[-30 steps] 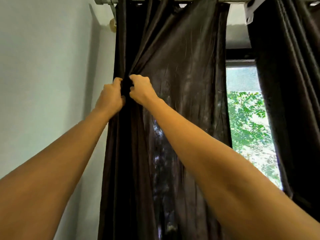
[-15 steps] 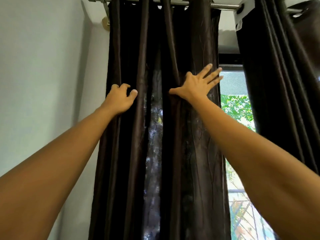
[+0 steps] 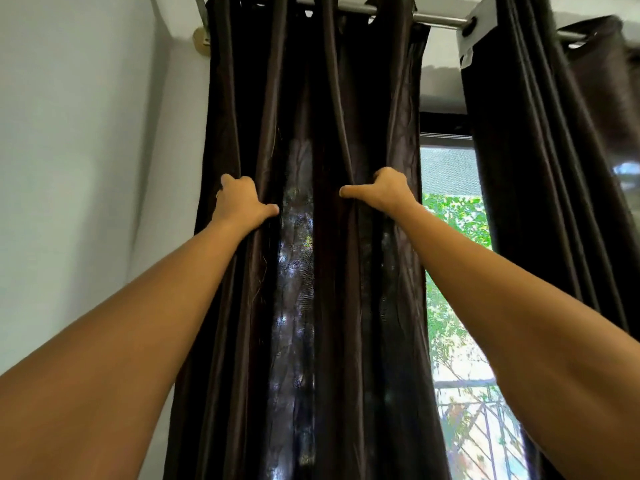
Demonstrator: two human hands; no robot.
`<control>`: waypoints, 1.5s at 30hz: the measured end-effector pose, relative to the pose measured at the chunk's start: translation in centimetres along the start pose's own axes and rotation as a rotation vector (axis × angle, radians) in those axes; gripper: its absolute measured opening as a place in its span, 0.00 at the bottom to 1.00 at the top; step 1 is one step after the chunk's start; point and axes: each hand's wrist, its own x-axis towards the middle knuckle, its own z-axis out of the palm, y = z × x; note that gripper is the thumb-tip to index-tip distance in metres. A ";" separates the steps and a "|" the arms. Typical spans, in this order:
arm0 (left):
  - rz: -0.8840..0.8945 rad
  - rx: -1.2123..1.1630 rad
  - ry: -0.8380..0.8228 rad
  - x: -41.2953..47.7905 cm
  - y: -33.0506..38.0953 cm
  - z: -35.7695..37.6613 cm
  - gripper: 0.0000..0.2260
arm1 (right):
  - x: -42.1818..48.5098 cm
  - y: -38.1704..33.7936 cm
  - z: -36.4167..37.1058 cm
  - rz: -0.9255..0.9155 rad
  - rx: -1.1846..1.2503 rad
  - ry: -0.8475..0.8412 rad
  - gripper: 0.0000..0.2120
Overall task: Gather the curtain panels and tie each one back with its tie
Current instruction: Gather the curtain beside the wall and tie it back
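A person is gripping the left curtain panel (image 3: 311, 98) with both bare hands at about the same height, well below the metal curtain rod (image 3: 440, 19) from which it is hanging by eyelets. The left hand (image 3: 242, 206) is clamping the folds on the wall side, fingers curled round the cloth and thumb lying across the front. The right hand (image 3: 388, 194) is clutching the window-side edge, thumb pointing left.

The panel's long axis is running straight down between the two arms, so the gathering looks set to turn on the right hand carrying its edge leftward to the left hand, which is sitting nearer the wall (image 3: 86, 133).

The cloth is a dark brown, satiny weave falling in deep tubular pleats, thin enough for daylight to be showing through its middle. The right curtain panel (image 3: 540, 168) is hanging apart, past a strip of open window (image 3: 450, 237). No tie is showing.
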 end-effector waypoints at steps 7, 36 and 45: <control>0.095 -0.075 0.125 0.4 -2.6 -1.1 0.05 | 0.1 -4.7 1.7 -0.189 -0.075 -0.027 0.19; 0.092 0.025 0.316 0.5 -10.9 -11.9 0.11 | -2.3 -26.9 16.0 -0.526 0.065 -0.174 0.19; 0.102 -0.010 0.182 -1.3 -10.3 -9.9 0.06 | -2.8 -23.3 15.7 -0.435 0.044 -0.159 0.19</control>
